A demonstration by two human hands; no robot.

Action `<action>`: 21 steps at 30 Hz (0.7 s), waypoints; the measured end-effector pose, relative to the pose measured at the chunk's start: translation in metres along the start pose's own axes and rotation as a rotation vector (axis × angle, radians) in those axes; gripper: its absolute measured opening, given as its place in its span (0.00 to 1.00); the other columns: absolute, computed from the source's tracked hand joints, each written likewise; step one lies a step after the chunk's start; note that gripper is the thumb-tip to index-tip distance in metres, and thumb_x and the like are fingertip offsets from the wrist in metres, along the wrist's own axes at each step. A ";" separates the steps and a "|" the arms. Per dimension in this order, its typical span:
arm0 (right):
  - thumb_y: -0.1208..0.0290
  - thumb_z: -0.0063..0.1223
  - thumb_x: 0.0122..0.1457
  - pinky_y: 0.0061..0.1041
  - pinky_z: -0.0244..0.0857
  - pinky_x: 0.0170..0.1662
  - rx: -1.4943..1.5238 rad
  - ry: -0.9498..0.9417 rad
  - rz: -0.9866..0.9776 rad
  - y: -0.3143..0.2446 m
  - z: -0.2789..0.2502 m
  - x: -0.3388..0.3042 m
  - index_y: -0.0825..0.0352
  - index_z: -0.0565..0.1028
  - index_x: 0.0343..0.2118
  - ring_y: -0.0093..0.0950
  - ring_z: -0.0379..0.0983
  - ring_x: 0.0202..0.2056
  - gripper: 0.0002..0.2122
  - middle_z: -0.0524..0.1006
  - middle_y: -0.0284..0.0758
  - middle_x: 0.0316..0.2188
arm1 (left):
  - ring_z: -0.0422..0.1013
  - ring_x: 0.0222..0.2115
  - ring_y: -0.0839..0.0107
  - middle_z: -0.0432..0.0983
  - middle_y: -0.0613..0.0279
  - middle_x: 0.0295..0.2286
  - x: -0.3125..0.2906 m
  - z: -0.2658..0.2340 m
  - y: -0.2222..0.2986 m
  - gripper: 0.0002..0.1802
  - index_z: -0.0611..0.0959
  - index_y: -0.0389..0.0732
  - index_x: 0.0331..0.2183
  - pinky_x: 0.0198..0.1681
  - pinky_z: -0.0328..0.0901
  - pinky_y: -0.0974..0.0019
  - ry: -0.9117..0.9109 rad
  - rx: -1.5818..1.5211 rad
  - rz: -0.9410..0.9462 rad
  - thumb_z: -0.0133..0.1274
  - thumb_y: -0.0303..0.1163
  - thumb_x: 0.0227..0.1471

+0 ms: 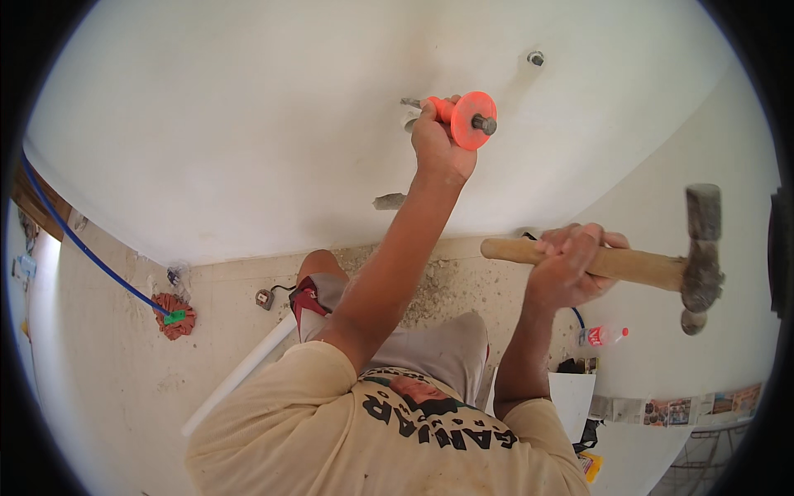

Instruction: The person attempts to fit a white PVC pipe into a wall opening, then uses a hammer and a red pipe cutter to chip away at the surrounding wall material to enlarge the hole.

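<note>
My left hand [441, 147] is closed round the orange grip of a cold chisel [474, 121] with a round orange hand guard. The chisel's steel tip points left at the white wall, beside a small hole [410, 122]; whether it touches the wall I cannot tell. Its steel head faces right. Off to the right, my right hand [576, 263] is wrapped round the wooden handle of a hammer [704, 248]. The dark metal hammer head is held well apart from the chisel.
A capped pipe stub [536, 59] sticks out of the wall at upper right, and a chipped patch [389, 201] lies lower. Rubble [438, 285] covers the floor by my legs. Around are a white pipe [240, 376], a blue hose [91, 256], a tape measure [265, 298] and a bottle [602, 336].
</note>
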State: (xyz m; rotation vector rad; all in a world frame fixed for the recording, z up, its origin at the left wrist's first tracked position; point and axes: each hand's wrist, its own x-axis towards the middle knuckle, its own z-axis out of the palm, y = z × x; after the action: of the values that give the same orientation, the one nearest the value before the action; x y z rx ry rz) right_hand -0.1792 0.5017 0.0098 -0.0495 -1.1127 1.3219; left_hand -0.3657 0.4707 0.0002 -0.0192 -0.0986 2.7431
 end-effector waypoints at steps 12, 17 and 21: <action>0.81 0.47 0.59 0.18 0.59 0.15 -0.195 -0.100 0.054 -0.024 0.015 0.036 0.67 0.64 0.35 0.18 0.58 0.11 0.05 0.66 0.31 0.15 | 0.60 0.32 0.65 0.62 0.62 0.30 0.013 0.002 0.002 0.14 0.67 0.40 0.25 0.40 0.65 0.60 0.012 -0.124 0.000 0.32 0.27 0.63; 0.77 0.48 0.60 0.26 0.64 0.20 -0.411 -0.350 -0.102 0.058 -0.022 0.013 0.67 0.64 0.35 0.22 0.65 0.15 0.05 0.69 0.33 0.17 | 0.60 0.33 0.66 0.63 0.63 0.31 0.021 -0.002 -0.008 0.15 0.67 0.41 0.25 0.42 0.65 0.59 -0.051 -0.085 -0.027 0.32 0.28 0.63; 0.78 0.55 0.58 0.28 0.63 0.24 -0.806 -0.624 0.349 0.034 -0.013 0.012 0.68 0.68 0.39 0.21 0.69 0.20 0.09 0.71 0.31 0.20 | 0.63 0.31 0.68 0.62 0.67 0.25 0.026 -0.016 0.003 0.19 0.64 0.43 0.25 0.45 0.67 0.61 -0.107 -0.043 0.015 0.29 0.38 0.69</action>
State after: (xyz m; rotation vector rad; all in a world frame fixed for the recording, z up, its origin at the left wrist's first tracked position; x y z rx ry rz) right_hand -0.1979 0.5289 -0.0101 -0.4666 -2.2032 1.1270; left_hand -0.3908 0.4792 -0.0162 0.1157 -0.1881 2.7562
